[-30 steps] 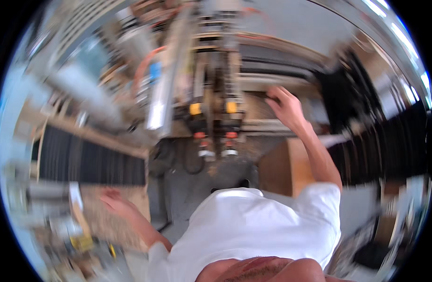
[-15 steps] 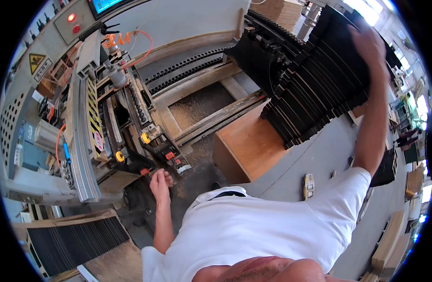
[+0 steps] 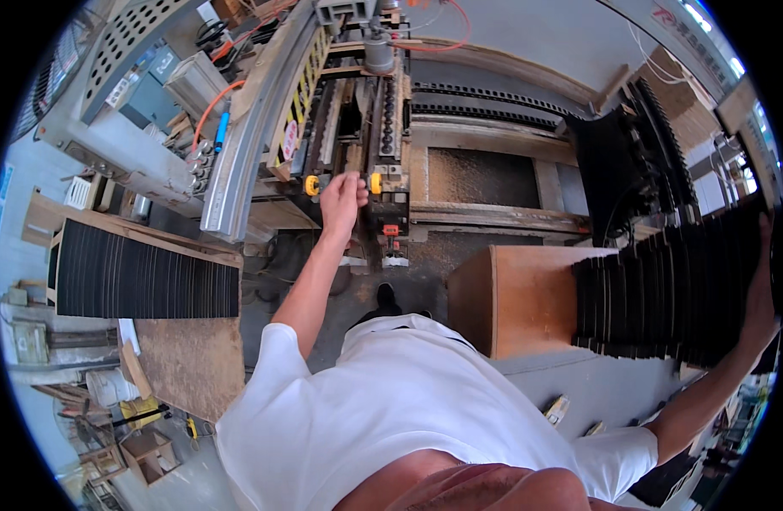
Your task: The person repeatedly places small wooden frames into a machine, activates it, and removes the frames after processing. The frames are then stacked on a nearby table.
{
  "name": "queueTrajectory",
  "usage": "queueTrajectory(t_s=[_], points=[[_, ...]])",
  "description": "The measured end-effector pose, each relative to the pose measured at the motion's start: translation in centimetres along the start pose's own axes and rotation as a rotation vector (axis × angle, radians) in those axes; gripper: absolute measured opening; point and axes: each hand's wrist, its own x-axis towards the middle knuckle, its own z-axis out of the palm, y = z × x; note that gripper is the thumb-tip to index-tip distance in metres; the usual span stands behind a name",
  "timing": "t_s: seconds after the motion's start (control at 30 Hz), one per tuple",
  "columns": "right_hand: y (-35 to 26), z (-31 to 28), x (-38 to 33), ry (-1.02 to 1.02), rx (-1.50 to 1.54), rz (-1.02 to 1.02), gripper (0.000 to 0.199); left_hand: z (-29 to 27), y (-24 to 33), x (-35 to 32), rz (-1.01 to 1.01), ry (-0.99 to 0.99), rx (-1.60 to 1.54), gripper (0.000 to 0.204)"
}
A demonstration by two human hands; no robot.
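My left hand (image 3: 344,204) is over the front of the woodworking machine (image 3: 357,111), between two yellow knobs (image 3: 311,185). Its fingers are curled closed; what they hold, if anything, is hidden. Just beside it, a dark blurred strip (image 3: 371,243) hangs at the machine's front end. At the far right rim, my right hand (image 3: 759,285) lies against a tall stack of black boards (image 3: 664,294), its fingers stretched along the outer end. This hand is dim and partly cut by the picture's edge. The stack rises from a brown wooden box (image 3: 527,298).
On the left, more black boards (image 3: 144,272) stand in a row by a wooden bench top (image 3: 191,362). Sawdust (image 3: 476,183) covers part of the machine bed. A black bellows cover (image 3: 608,175) hangs at the bed's right end. A small yellow-and-white object (image 3: 557,410) lies on the floor.
The view has swung left. My left hand has moved forward to between the yellow knobs, fingers still curled. My right hand stays at the black stack, now near the picture's rim.
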Motion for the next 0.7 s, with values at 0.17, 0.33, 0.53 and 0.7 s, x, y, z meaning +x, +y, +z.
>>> queueTrajectory(t_s=[0.17,0.33,0.53,0.7], points=[[-17.5,3.8,-0.5,-0.066,0.089,-0.363,0.015,1.2,1.3,11.1,-0.022,0.014,-0.116,0.026],[-24.1,11.6,-3.0,-0.183,0.388,-0.322,0.021,1.4,-1.6,25.1,-0.256,0.009,-0.341,0.048],[-26.0,17.5,-6.5,-0.431,0.505,0.071,0.018,5.3,-2.5,35.4,-0.321,0.077,-0.388,0.078],[-26.5,19.1,-8.6,-0.515,0.544,0.328,0.019,6.1,-3.6,41.9,-0.367,0.151,-0.553,0.070]])
